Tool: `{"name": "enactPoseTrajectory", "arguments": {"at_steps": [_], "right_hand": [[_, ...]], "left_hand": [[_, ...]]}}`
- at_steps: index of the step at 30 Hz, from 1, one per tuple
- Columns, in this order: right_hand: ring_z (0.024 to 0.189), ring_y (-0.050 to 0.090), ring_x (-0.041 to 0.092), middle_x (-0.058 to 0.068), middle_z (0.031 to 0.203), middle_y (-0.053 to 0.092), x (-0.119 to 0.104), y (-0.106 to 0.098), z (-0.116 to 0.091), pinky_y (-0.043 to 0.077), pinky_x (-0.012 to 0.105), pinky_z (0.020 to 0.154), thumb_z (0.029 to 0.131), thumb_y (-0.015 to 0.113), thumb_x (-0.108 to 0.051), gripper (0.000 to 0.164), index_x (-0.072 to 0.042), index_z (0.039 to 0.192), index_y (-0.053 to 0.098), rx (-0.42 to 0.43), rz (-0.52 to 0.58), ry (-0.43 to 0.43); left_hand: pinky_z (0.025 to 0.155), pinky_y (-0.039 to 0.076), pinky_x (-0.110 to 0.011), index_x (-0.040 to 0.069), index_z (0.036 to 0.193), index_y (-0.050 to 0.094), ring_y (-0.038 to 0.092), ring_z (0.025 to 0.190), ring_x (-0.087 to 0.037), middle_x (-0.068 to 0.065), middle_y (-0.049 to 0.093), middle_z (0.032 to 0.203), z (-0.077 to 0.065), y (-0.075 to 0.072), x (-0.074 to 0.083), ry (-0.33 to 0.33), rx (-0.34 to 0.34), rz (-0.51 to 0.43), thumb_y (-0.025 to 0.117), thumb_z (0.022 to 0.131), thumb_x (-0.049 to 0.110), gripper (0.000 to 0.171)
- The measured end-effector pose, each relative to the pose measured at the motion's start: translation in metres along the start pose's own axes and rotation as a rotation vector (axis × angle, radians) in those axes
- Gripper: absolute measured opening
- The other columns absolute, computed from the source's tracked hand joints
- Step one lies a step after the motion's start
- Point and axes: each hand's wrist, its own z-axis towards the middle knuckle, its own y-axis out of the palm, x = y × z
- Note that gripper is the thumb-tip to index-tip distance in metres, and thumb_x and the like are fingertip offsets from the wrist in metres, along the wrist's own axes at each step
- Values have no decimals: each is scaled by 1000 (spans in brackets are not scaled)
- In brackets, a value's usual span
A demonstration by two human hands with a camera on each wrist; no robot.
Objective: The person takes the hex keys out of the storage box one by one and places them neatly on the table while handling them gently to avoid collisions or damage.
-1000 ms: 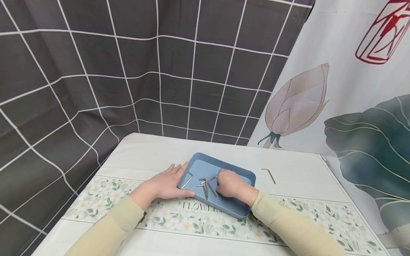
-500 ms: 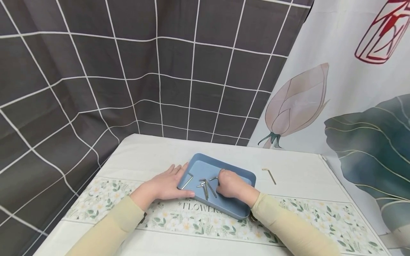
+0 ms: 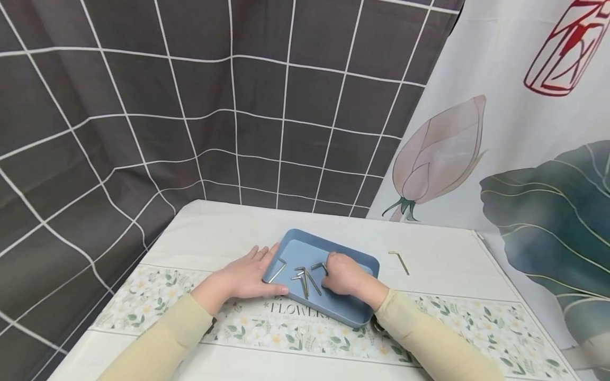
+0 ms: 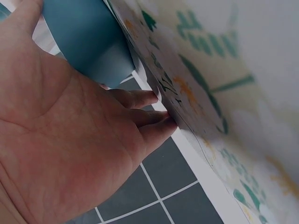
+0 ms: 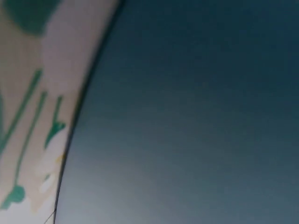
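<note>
Several metal hex keys (image 3: 305, 280) lie in a shallow blue tray (image 3: 352, 312) in the head view. Inside the tray's right half is my right hand (image 3: 348, 275), fingers curled. One hex key (image 3: 318, 265) runs under these fingers, which seem to pinch its long arm; the grip itself is hidden. My left hand (image 3: 248, 274) steadies the tray's left end with fairly straight fingers, the thumb along the near wall. In the left wrist view the left palm (image 4: 70, 135) stands beside the tray wall (image 4: 88, 37). Only the tray's outside (image 5: 177, 121) shows in the right wrist view.
A single hex key (image 3: 399, 262) lies on the white tablecloth (image 3: 448, 259) right of the tray. A flower-printed band (image 3: 476, 317) crosses the cloth. Behind the table hang a dark grid curtain (image 3: 267, 132) and a printed white curtain (image 3: 505, 132).
The hex key at my right fingers has turned slightly, and its bend shows more. Both hands and the tray stay almost in place; the head view has shifted a little.
</note>
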Motion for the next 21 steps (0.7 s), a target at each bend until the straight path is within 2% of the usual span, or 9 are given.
{"name": "enactPoseTrajectory", "arguments": {"at_steps": [6,12,17,21], "right_hand": [[57,54,18,7,75,55,2,-2,-4,46,31,50,89,80,-6,22,-5,83,59,6,34,14],[57,53,18,6,77,53,30,15,6,45,32,48,88,79,-13,21,-8,84,59,44,39,-12],[58,53,19,7,77,54,13,-7,-11,44,32,51,88,80,-8,23,-8,83,57,59,91,8],[58,52,17,6,77,54,9,-16,-19,44,33,54,88,79,-7,23,-8,85,57,67,96,35]], "left_hand": [[130,27,-69,12,181,9,16,166,-56,-30,25,179,-1,0,0,-3,3,-5,64,95,85,126],[131,27,-69,11,180,8,16,166,-56,-30,24,179,-1,-1,0,-3,-5,-2,63,95,86,126],[131,26,-69,10,180,9,15,166,-56,-30,24,179,0,0,0,-2,2,-4,62,94,87,128],[131,26,-69,10,180,9,16,166,-56,-30,24,179,0,0,-1,2,3,-3,61,92,90,130]]}}
